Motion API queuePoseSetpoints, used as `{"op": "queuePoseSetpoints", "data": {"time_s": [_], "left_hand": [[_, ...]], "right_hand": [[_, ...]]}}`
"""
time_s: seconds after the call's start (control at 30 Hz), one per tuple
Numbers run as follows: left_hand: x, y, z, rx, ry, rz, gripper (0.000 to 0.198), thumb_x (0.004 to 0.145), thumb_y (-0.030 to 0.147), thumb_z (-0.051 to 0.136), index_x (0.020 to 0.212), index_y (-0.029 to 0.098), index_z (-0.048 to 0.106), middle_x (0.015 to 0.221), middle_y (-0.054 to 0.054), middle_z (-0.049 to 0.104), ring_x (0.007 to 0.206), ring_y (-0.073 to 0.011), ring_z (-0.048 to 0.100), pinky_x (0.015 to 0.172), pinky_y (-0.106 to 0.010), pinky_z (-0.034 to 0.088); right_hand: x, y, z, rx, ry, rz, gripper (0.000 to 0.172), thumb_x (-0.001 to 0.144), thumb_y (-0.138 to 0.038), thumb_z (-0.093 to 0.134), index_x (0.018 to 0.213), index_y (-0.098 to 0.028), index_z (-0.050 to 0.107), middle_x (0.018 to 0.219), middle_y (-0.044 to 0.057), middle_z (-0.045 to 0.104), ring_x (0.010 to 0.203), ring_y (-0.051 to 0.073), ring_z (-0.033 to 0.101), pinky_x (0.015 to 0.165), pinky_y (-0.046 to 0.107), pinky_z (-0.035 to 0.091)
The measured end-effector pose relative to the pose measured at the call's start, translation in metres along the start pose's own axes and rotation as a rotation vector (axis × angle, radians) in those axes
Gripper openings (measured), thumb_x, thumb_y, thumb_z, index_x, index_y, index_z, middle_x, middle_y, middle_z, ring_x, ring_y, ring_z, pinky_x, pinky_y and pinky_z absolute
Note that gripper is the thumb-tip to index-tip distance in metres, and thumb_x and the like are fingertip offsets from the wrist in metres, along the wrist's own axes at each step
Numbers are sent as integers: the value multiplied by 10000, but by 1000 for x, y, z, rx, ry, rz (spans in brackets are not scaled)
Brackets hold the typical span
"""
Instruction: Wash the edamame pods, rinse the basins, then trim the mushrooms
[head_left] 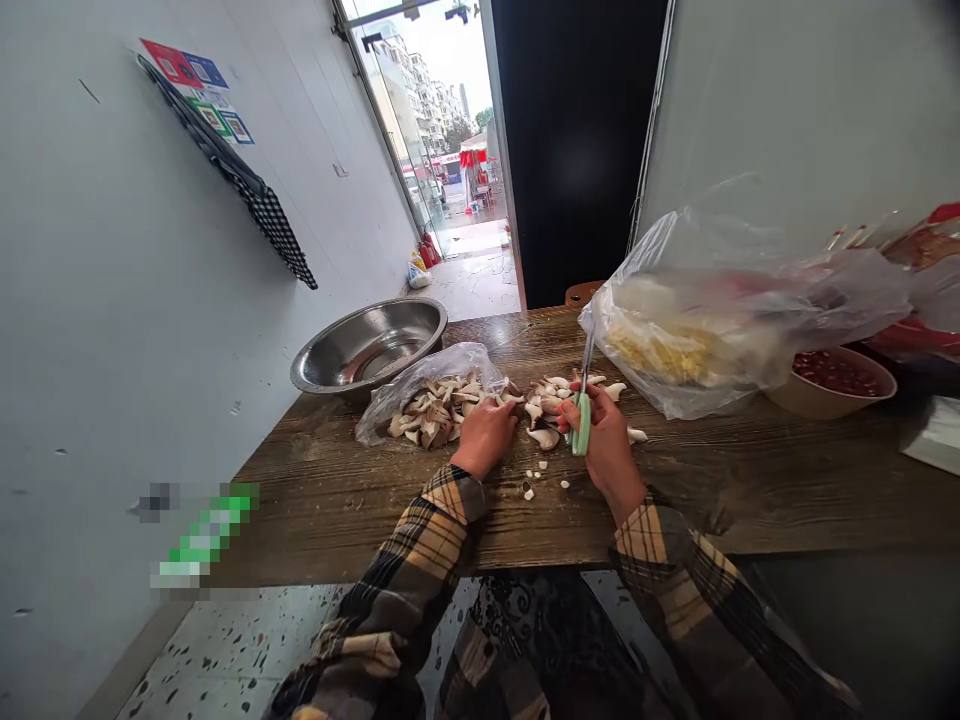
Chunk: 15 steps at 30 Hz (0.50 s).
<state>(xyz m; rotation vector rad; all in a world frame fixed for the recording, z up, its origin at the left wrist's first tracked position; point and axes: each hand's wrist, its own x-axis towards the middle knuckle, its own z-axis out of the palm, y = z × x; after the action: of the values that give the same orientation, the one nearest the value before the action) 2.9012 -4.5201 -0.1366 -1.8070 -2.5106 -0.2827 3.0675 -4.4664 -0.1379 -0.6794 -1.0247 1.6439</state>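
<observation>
My right hand is closed on a pair of scissors with green handles, their metal blades pointing up and away from me. My left hand reaches to the right edge of a heap of oyster mushrooms, its fingers curled in on a mushroom that they partly hide. That heap spills from a clear plastic bag. Between and behind my hands lies a second, looser pile of oyster mushrooms. Small pale cut-off pieces are scattered on the wood in front of it.
A wide steel basin stands at the back left of the wooden table. To the right are a filled plastic bag with something yellow inside and a bowl of dark red food. A white box sits at the right edge.
</observation>
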Motion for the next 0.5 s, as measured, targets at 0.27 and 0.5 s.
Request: {"op": "queuePoseSetpoints", "data": {"time_s": [0.27, 0.5], "left_hand": [[-17, -12, 3, -501, 148, -35, 84, 850, 242, 561, 811, 176, 596, 759, -27, 589, 712, -158, 545, 674, -266, 388], [-56, 1, -24, -1433, 13, -129, 371, 707, 375, 746, 973, 150, 618, 829, -20, 650, 742, -122, 594, 698, -234, 428]], "right_hand": [[-1, 0, 2, -9, -44, 4, 537, 608, -390, 815, 1055, -217, 575, 760, -40, 639, 614, 127, 606, 544, 266, 518], [-25, -22, -25, -360, -204, -137, 501, 636, -407, 811, 1075, -218, 659, 773, 3, 678, 694, 173, 619, 660, 323, 522]]}}
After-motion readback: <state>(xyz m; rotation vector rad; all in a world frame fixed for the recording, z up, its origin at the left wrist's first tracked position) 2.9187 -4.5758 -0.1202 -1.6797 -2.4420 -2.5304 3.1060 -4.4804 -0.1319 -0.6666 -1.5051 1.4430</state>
